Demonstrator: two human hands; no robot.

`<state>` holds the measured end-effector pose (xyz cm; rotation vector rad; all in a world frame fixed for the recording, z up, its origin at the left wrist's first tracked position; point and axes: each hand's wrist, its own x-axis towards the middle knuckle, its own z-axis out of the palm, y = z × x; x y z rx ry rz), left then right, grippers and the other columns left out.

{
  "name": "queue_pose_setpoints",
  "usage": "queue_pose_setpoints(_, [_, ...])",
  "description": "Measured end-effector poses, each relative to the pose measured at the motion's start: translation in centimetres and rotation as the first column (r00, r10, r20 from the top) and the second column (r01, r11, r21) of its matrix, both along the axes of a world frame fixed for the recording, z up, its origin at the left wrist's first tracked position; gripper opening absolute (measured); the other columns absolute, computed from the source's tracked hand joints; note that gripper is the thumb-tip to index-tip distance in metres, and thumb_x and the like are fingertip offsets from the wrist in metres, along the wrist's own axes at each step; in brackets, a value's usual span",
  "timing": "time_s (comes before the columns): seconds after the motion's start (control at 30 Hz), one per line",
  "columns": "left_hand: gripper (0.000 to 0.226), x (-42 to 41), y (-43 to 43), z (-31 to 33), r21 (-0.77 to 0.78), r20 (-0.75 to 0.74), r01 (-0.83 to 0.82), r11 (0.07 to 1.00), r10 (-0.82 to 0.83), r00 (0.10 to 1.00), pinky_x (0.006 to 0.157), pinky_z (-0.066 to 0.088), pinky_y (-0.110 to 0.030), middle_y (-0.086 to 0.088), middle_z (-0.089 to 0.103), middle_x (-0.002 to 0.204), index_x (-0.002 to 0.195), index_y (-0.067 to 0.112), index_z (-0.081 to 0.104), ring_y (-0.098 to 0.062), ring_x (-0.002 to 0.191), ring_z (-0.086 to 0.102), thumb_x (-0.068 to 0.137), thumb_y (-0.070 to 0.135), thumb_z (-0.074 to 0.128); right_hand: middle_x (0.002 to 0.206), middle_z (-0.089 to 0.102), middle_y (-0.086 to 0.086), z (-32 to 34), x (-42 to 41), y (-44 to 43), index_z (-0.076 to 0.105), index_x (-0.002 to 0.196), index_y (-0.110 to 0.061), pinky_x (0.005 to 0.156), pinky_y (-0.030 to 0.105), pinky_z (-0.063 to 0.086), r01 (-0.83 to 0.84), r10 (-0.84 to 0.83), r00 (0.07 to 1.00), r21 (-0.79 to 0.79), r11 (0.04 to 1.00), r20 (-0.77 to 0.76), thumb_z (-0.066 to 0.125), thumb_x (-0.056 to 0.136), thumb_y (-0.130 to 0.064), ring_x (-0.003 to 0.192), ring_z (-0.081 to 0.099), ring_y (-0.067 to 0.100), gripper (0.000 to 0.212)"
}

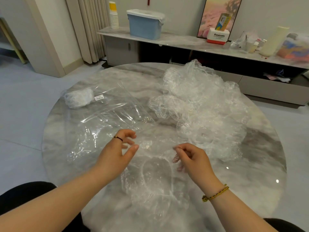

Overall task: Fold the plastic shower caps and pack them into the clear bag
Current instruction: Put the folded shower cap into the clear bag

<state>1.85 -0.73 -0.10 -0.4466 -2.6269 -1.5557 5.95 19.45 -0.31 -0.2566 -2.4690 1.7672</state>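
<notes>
Cap (pixel 155 178): clear, crinkled film with a ruffled rim, spread flat on the surface (pixel 259 148) between the two grips and nearer the person.
Pile (pixel 200 106): loose caps heaped beyond the right grip.
Bag (pixel 108 114): clear, flat, beyond the left grip, with one whitish bundle (pixel 78 97) in its far end.
Left grip (pixel 117 153): fingers loosely curled and spread, holding nothing.
Right grip (pixel 192 158): thumb against forefinger at the cap's rim. Whether film is pinched I cannot tell.
</notes>
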Motion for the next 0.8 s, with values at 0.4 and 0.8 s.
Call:
queue_pose_setpoints(0.4, [0.090, 1.5, -1.1, -1.3, -0.686, -0.028, 0.453, 0.569, -0.643, 0.765, 0.094, 0.030, -0.006, 0.017, 0.044, 0.137, 0.126, 0.035, 0.051, 0.004, 0.122, 0.041, 0.063, 0.084, 0.011, 0.111, 0.054, 0.001, -1.9, 0.8, 1.0, 0.051, 0.120, -0.012, 0.085, 0.021, 0.043, 0.132, 0.010, 0.968, 0.540, 0.831, -0.252, 0.057, 0.088, -0.020, 0.098, 0.048, 0.012, 0.034])
queue_pose_setpoints(0.8, [0.060, 1.6, -2.1, -1.7, -0.817, 0.045, 0.441, 0.372, -0.721, 0.691, 0.100, 0.014, -0.007, 0.015, 0.037, 0.142, 0.130, 0.034, 0.050, -0.001, 0.128, 0.039, 0.077, 0.061, 0.053, 0.086, 0.064, -0.021, -3.6, 5.6, 1.1, 0.046, 0.099, -0.034, 0.072, 0.008, 0.046, -0.320, 0.533, 0.845, 0.822, 0.470, 0.024, 0.040, 0.063, -0.049, 0.079, 0.057, -0.005, 0.040])
